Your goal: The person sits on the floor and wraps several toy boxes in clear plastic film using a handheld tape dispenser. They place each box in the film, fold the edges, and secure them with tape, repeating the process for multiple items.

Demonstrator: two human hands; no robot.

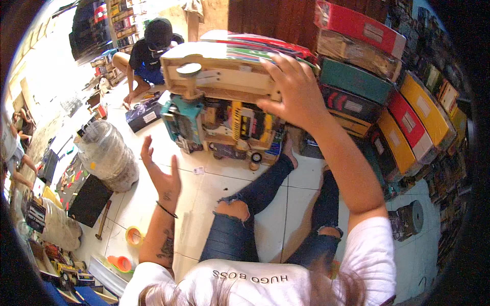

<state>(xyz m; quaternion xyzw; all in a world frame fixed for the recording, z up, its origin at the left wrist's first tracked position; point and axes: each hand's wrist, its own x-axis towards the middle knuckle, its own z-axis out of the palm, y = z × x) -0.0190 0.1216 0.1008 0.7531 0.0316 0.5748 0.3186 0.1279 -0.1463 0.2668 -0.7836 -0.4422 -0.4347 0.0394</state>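
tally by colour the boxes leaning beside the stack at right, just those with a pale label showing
yellow boxes: 2
red box: 1
black box: 1
total: 4

A white short-sleeved T-shirt [255, 296], printed with dark lettering [250, 277], is overhung on the near side by long brown hair [352, 288]. Dark-blue denim jeans [229, 242] are torn at both knees [234, 209]. The left forearm [162, 227] is ringed by a thin black band [166, 209] and marked with tattoos [167, 245].
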